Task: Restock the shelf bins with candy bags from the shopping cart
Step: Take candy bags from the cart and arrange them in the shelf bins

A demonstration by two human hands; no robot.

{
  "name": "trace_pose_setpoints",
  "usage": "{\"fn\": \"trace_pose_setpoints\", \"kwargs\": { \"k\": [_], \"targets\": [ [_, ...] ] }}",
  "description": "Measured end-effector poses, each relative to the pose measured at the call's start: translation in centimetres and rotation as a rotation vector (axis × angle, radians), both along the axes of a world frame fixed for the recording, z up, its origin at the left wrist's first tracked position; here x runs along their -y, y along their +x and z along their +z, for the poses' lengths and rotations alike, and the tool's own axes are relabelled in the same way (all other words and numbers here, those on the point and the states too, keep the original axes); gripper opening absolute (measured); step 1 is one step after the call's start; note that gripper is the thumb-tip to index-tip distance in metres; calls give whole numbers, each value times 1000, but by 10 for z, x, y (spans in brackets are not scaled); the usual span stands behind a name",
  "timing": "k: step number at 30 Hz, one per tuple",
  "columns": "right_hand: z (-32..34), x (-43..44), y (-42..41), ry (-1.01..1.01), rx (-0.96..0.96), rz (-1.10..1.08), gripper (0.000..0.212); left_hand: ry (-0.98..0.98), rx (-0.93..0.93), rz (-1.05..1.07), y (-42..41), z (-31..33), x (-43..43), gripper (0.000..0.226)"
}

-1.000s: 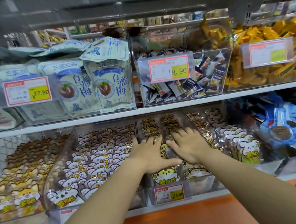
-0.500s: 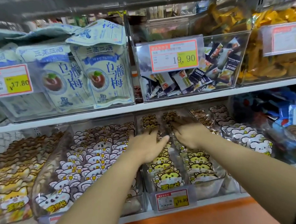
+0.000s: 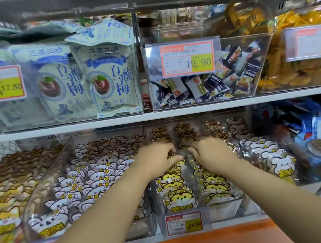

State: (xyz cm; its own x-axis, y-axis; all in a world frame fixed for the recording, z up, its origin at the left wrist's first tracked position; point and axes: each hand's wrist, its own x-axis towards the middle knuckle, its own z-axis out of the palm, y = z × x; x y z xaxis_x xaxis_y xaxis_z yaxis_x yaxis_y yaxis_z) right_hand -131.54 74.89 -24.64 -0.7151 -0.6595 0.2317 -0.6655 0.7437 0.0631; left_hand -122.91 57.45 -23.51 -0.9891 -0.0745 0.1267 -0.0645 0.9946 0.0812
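Note:
A clear bin [image 3: 224, 212] on the lower shelf holds two rows of candy bags with yellow cat faces [image 3: 180, 199]. Both of my arms reach into its middle. My left hand [image 3: 156, 157] rests on the left row, fingers curled down among the bag tops. My right hand [image 3: 210, 153] does the same on the right row, close beside the left. The fingertips are buried between bags, so I cannot tell whether either hand grips one. No shopping cart is in view.
A neighbouring bin of white bear-face bags [image 3: 88, 182] stands to the left, and another [image 3: 273, 158] to the right. The upper shelf [image 3: 155, 117] hangs low over the bins, with plum bags [image 3: 109, 81] and small wrapped candies [image 3: 206, 85]. An orange ledge [image 3: 217, 237] runs below.
Both hands have moved from the front half of the cat bin toward its back, and their flat fingers have curled down into the bags. The view has shifted closer.

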Motion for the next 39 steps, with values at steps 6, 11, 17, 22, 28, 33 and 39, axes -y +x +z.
{"fn": "trace_pose_setpoints", "kwargs": {
  "k": [6,11,17,22,28,33,39],
  "targets": [
    [-2,25,-38,32,273,4,63,-9,148,110,-15,0,1,83],
    [-7,33,-49,78,244,-27,66,10,299,201,-30,0,9,104],
    [-7,22,-29,57,125,-47,54,53,172,174,-20,4,3,89],
    [0,5,-9,27,-91,-21,44,74,132,160,-15,3,0,81],
    [7,31,-47,6,243,-7,68,11,202,227,-28,2,6,111],
    [1,50,-70,104,251,-10,73,214,414,188,-49,2,24,134],
    [5,49,-60,116,178,-28,62,300,469,194,-50,6,19,117]
  ]
}}
